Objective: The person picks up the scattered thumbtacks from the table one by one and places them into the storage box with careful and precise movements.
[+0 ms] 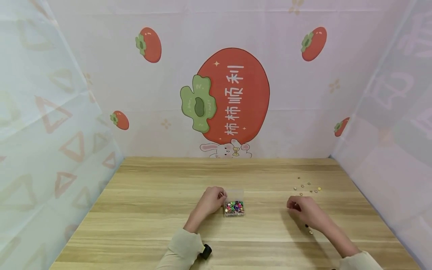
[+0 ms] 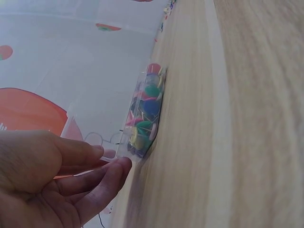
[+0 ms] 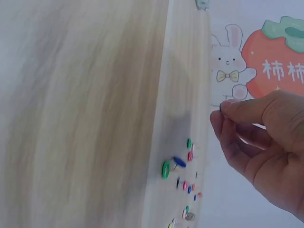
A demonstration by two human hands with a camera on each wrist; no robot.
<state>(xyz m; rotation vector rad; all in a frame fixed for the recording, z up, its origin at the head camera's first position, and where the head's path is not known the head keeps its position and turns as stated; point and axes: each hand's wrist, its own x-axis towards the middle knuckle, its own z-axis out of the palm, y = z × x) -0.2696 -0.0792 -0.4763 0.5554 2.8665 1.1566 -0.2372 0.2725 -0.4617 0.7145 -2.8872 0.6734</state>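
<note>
- Near the lower middle of the head view, a small clear box (image 1: pixel 234 205) of coloured pushpins is seen on the wooden bench (image 1: pixel 152 210), with the left hand (image 1: pixel 210 201) against its left side.
- Its fingers (image 2: pixel 107 178) are seen nearly straight in the left wrist view, touching the box's edge rather than curled round it.
- At the lower right of the head view, the right hand (image 1: pixel 303 212) is held just over the bench, its fingers (image 3: pixel 237 110) pinched narrow; a small dark object seems to be held at the tips, though what it is cannot be told.
- Loose pushpins (image 1: pixel 308 186) are scattered behind that hand, apart from the box.
- A risk is judged: a fingertip could be pricked by an upturned point, or the light box could be tipped by a sideways nudge and its contents spilled.
- On the backdrop, a large persimmon picture (image 1: pixel 233 95) is printed with the characters "柿柿顺利".
</note>
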